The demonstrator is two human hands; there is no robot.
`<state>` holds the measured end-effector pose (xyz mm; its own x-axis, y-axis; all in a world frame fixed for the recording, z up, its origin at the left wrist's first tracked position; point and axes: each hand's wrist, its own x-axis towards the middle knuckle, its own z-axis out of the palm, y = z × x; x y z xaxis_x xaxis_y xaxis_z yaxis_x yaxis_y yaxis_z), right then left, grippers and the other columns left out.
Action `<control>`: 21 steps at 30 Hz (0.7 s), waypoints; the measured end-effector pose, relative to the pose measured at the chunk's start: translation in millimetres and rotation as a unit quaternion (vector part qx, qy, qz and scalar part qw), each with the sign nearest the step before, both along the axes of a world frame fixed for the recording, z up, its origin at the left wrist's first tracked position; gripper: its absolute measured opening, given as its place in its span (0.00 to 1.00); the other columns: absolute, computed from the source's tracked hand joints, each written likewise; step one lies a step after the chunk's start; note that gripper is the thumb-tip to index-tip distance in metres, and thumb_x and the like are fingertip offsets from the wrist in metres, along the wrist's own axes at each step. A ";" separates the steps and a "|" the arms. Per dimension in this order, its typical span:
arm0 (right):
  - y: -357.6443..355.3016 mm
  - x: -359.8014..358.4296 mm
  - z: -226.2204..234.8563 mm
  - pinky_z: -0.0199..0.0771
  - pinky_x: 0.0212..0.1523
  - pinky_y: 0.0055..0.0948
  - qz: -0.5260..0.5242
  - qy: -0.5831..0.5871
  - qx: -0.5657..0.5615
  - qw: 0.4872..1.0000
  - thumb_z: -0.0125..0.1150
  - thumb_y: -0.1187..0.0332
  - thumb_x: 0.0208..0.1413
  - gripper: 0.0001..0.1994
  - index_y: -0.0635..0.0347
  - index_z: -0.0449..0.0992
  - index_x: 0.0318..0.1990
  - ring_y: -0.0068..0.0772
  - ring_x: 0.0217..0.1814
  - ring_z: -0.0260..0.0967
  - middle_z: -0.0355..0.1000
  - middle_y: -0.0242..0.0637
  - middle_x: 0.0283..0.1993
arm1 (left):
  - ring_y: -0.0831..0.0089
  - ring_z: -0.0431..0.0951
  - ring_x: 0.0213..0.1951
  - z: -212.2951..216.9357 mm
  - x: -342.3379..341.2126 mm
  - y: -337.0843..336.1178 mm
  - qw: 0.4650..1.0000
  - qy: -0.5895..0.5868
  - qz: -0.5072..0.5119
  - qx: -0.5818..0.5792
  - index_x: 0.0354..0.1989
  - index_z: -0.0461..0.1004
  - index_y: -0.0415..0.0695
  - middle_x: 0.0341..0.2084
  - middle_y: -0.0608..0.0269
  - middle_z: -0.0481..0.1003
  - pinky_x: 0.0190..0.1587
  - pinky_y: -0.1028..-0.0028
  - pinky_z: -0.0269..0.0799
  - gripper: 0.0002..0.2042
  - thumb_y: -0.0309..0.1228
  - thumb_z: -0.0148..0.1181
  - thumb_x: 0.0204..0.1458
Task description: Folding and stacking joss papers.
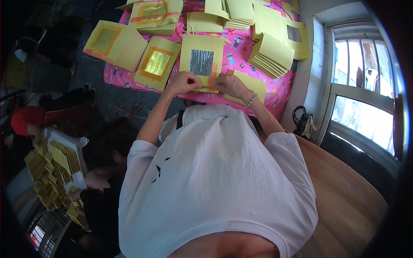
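A yellow paper sheet with a silver foil rectangle (pixel 201 61) lies upright before me at the table's near edge. An orange strip runs down its lower right side. My left hand (pixel 186 82) is closed, fingers pinched on the sheet's near left edge. At the near right edge, my right hand (pixel 232 87) pinches the same sheet; a beaded bracelet circles that wrist. Left of it lies a yellow sheet with a gold foil square (pixel 157 62) framed in orange. Another yellow sheet (pixel 250 86) sits partly under my right hand and forearm.
Folded yellow paper stacks (pixel 270 56) cover much of the pink patterned tablecloth (pixel 234 53). A barred window (pixel 363 81) stands at the right, beside a brown board (pixel 340 185). At the far left, other people sit around a white table (pixel 77 150) piled with yellow paper bundles.
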<state>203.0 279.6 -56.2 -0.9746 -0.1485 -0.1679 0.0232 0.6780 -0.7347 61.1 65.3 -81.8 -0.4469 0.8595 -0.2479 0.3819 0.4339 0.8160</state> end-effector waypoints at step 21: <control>-3.7 -6.1 2.9 0.73 0.33 0.38 -0.052 0.042 0.066 0.996 0.58 0.64 0.54 0.09 0.60 0.76 0.32 0.47 0.29 0.73 0.73 0.45 0.28 | 0.73 0.76 0.30 16.0 4.7 -0.6 1.000 -0.001 0.027 0.009 0.31 0.79 0.42 0.27 0.63 0.75 0.34 0.72 0.70 0.11 0.34 0.69 0.42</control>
<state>197.0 276.0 -53.3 -0.9950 -0.0276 -0.0962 0.0409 0.7654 -0.6423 65.9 64.8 -65.8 -0.4924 0.8386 -0.2328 0.3571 0.4386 0.8247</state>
